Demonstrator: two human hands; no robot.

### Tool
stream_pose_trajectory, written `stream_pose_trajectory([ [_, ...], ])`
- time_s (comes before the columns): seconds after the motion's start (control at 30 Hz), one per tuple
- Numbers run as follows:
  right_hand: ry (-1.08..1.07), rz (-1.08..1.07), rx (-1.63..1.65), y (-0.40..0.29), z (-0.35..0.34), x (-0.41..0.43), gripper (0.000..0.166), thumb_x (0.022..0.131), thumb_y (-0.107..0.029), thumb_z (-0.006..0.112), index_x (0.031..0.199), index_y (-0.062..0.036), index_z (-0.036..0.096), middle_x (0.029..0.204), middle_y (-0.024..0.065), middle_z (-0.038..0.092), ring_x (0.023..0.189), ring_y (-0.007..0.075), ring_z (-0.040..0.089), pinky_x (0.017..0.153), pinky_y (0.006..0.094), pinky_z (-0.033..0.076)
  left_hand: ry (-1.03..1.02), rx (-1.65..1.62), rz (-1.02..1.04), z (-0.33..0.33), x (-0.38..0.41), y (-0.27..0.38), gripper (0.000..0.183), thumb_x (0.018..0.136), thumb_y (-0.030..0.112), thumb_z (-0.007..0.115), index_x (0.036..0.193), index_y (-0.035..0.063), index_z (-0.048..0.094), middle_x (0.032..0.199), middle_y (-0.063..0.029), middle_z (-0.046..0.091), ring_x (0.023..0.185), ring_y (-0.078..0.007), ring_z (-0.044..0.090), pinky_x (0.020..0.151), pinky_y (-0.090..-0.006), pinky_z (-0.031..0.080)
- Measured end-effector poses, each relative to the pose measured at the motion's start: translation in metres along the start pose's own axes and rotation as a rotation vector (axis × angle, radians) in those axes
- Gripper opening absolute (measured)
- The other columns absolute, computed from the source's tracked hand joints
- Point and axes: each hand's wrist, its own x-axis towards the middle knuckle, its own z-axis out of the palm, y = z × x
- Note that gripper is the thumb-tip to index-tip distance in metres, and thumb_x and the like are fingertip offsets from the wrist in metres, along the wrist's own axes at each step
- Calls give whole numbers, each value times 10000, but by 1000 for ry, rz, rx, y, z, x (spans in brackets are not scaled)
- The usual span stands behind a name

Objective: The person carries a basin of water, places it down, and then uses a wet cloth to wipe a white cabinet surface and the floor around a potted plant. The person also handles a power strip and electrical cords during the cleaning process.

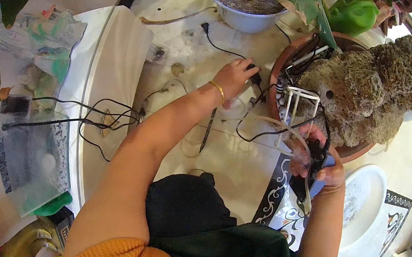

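Observation:
My left hand (pixel 235 78) reaches forward over the tiled floor, with its fingers around a small black box on a cord (pixel 255 76). From it a black cord runs to a two-pin plug (pixel 205 27) lying on the tiles. My right hand (pixel 329 168) grips a black and blue device (pixel 312 172), which looks like a small water pump. A clear hose (pixel 273 122) and black cable hang about the device. Just above this hand stands a white plastic frame (pixel 303 94), its lower end partly hidden by the fingers.
A brown round basin (pixel 283 63) holds a large porous rock (pixel 346 83). A white potted plant (pixel 246 18) stands ahead. At right lies a white basin (pixel 362 201). Leftward are tangled black cords (pixel 109 113), a step edge (pixel 121 47) and a clear tank (pixel 33 168).

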Motion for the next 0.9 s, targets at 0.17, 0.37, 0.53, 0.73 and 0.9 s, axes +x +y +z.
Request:
stream_pose_trajectory([
  [0.17, 200, 92, -625, -37, 17, -9, 848, 534, -112, 790, 1293, -48, 417, 944, 35, 538, 779, 143, 540, 696, 255, 423, -12, 175, -25, 28, 4, -17, 512, 768, 108, 632, 1261, 88, 495, 1349, -141, 450, 1224, -332, 441, 1067, -480, 296],
  [0.37, 418, -67, -1256, -34, 2, -19, 662, 620, -91, 767, 1223, -15, 506, 1062, 89, 585, 920, 228, 581, 855, 305, 441, -209, 125, -135, -9, 9, 3, 448, 743, 251, 698, 1123, 57, 559, 1111, -156, 574, 1077, -318, 553, 997, -483, 372],
  [0.53, 560, -144, -1819, -2, -1, 12, 629, 685, -127, 739, 1255, -51, 486, 1062, 191, 565, 937, 369, 598, 845, 406, 474, 275, 22, -305, -71, -41, 14, 355, 760, 208, 682, 1036, 18, 564, 886, -145, 622, 871, -344, 617, 772, -396, 500],
  [0.73, 689, -210, -1982, 39, -18, 35, 666, 712, -206, 741, 1309, -131, 458, 1168, 126, 521, 917, 343, 611, 722, 411, 525, -130, -437, -659, -65, -116, 37, 439, 708, 285, 723, 1004, -2, 571, 879, -205, 596, 870, -370, 608, 714, -408, 486],
  [0.9, 727, -453, -2128, 59, -56, 54, 665, 767, -368, 691, 1338, -139, 436, 1229, 116, 510, 942, 313, 593, 788, 403, 503, 184, -228, -603, -2, -159, 60, 426, 673, 231, 764, 973, 6, 561, 907, -188, 604, 852, -370, 605, 728, -423, 500],
])
